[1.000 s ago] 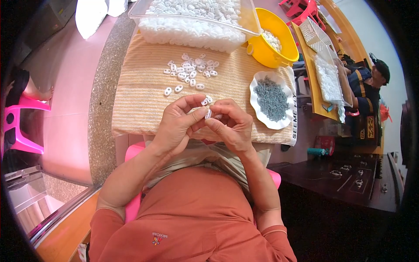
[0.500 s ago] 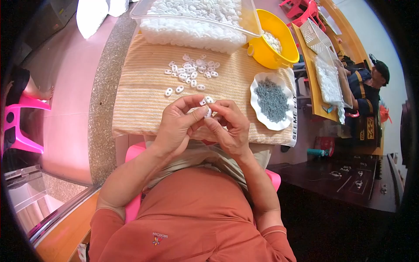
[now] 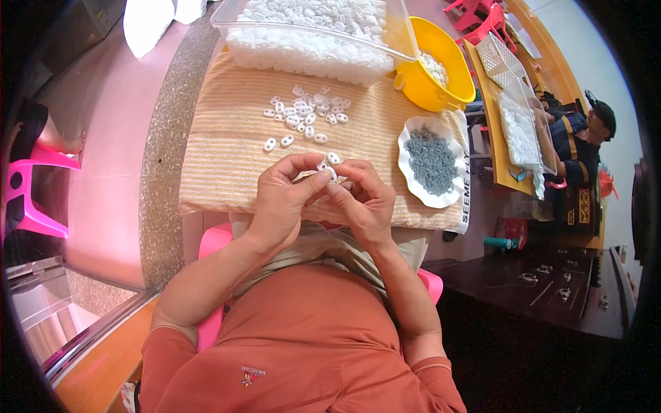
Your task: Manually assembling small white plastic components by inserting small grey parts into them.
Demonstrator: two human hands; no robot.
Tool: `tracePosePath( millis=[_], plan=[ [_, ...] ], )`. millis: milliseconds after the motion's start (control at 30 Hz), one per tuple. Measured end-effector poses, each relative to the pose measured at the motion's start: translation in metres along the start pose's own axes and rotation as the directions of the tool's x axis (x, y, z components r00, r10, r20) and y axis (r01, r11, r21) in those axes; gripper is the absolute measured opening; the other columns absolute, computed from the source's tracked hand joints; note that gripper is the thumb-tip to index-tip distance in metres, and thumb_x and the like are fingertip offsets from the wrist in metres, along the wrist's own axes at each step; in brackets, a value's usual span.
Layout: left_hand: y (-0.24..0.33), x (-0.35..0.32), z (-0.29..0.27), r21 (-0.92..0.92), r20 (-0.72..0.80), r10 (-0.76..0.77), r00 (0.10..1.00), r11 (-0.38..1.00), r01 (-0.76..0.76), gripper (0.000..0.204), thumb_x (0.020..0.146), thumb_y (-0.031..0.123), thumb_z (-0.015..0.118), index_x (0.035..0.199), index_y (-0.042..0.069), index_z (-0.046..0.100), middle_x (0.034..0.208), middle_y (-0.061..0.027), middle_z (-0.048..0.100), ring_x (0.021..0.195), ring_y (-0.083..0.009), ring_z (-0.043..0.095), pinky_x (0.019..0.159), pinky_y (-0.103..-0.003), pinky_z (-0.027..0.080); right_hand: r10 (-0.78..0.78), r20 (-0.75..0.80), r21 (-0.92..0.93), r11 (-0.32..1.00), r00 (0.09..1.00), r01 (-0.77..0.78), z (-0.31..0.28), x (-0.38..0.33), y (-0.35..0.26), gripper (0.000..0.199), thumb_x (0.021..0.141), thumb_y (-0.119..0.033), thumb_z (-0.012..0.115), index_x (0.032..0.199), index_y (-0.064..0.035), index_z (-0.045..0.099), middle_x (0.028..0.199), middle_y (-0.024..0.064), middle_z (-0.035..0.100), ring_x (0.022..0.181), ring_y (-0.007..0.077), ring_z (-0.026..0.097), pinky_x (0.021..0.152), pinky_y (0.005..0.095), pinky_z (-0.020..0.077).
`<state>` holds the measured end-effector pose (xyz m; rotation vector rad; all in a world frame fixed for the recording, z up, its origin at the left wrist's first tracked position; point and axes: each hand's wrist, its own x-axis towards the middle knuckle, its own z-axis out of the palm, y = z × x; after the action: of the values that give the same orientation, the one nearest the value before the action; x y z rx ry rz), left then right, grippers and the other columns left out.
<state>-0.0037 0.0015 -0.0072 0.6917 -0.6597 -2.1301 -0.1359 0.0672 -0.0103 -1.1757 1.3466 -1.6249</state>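
One small white piece (image 3: pixel 333 175), clamped between my left fingers (image 3: pixel 301 164) and right fingers (image 3: pixel 361 176); step, seemingly fine fitting, calling next for steady pressure.

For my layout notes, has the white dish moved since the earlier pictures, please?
No, the white dish shows no shift on the striped cloth.

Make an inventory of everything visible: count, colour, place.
Tub: one, clear, upper centre
Loose pieces: many, white, on cloth
Bucket: one, yellow, beside tub
Wavy dish: one, white, on cloth
Parts: many, grey, in dish
Striped cloth: one, beige, centre
Stool: one, pink, left
Basket: one, white, upper right
Second tub: one, clear, right
Co-worker: one, dark clothing, right
Held piece: count unclear, white, between hands
Left hand: one, bare, centre
Right hand: one, bare, centre
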Motion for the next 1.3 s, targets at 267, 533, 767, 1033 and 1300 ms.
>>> tracePosePath(
  millis=[267, 533, 767, 1033, 1300],
  plan=[
    [-0.003, 0.001, -0.001, -0.004, -0.002, 0.019, 1.000, 1.000, -0.019, 0.024, 0.082, -0.001, 0.068, 0.104, 0.002, 0.060, 0.096, -0.0063, 0.063, 0.084, -0.0133, 0.063, 0.074, -0.025, 0.055, 0.187, 0.006, 0.180, 0.966, 0.982, -0.185, -0.001, 0.002, -0.003, 0.013, 0.085, 0.003, 0.063, 0.099, 0.0043, 0.062, 0.108, 0.0068, 0.054, 0.082, 0.0117, 0.063, 0.070, 0.0216, 0.0529],
    [-0.003, -0.001, -0.001, 0.010, -0.038, 0.044, 0.998, 0.999, -0.044, 0.023, 0.082, -0.003, 0.068, 0.103, 0.002, 0.060, 0.093, -0.0058, 0.063, 0.082, -0.0129, 0.063, 0.073, -0.025, 0.054, 0.143, 0.011, 0.064, 0.988, 0.990, -0.143, 0.001, 0.001, -0.001, 0.012, 0.086, 0.001, 0.064, 0.097, 0.0030, 0.059, 0.108, 0.0062, 0.053, 0.082, 0.0102, 0.062, 0.068, 0.0217, 0.0518],
    [-0.002, -0.002, 0.001, -0.032, -0.028, 0.029, 0.999, 0.999, -0.030, 0.024, 0.081, -0.003, 0.068, 0.103, 0.002, 0.061, 0.092, -0.0054, 0.063, 0.079, -0.0119, 0.062, 0.072, -0.024, 0.054, 0.108, 0.000, -0.007, 0.994, 0.994, -0.108, 0.003, 0.002, -0.002, 0.015, 0.085, 0.004, 0.064, 0.099, 0.0029, 0.060, 0.110, 0.0068, 0.052, 0.083, 0.0103, 0.061, 0.069, 0.0215, 0.0517],
    [-0.007, -0.003, -0.001, 0.038, -0.009, 0.060, 0.998, 0.998, -0.059, 0.021, 0.083, -0.001, 0.067, 0.103, 0.002, 0.061, 0.092, -0.0068, 0.065, 0.083, -0.0133, 0.063, 0.074, -0.024, 0.054, 0.179, -0.015, 0.175, 0.969, 0.984, -0.174, 0.002, 0.004, -0.001, 0.013, 0.085, 0.002, 0.063, 0.098, 0.0044, 0.062, 0.101, 0.0072, 0.060, 0.078, 0.0109, 0.063, 0.068, 0.0232, 0.0526],
    [-0.002, -0.001, 0.000, 0.024, -0.053, 0.036, 0.998, 0.999, -0.034, 0.016, 0.089, 0.002, 0.061, 0.105, 0.001, 0.060, 0.093, -0.0079, 0.065, 0.085, -0.0147, 0.064, 0.077, -0.027, 0.056, 0.352, -0.064, 0.135, 0.930, 0.934, -0.342, -0.009, 0.010, -0.023, 0.015, 0.086, -0.001, 0.062, 0.099, 0.0054, 0.063, 0.086, 0.0095, 0.067, 0.072, 0.0140, 0.065, 0.069, 0.0253, 0.0542]
  ],
)
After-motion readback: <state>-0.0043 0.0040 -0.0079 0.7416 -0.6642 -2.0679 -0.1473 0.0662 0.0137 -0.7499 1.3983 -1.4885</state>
